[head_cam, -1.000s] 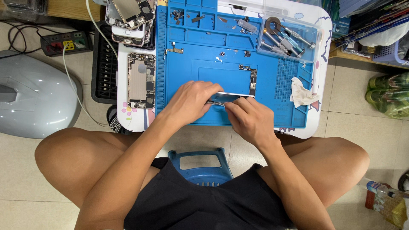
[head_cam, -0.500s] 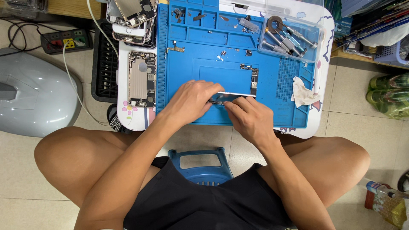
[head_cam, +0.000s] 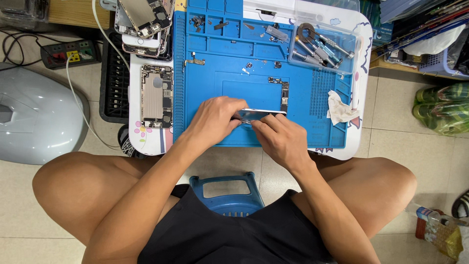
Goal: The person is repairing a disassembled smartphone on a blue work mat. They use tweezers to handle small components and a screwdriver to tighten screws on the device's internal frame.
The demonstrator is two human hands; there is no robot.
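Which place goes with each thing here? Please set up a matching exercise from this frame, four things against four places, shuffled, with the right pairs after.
Things:
1. phone
2. opened phone shell
3. clear tool tray
4. crumpled tissue

Places:
A. far right corner of the blue mat
B. between the left hand and the right hand
C. right edge of the mat, nearer the person
D. on the white table, left of the mat

Pairs: 1-B, 2-D, 3-A, 4-C

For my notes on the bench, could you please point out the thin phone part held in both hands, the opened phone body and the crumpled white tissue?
thin phone part [head_cam: 261, 114], head view, exposed middle.
opened phone body [head_cam: 157, 96], head view, centre.
crumpled white tissue [head_cam: 339, 110], head view, middle.
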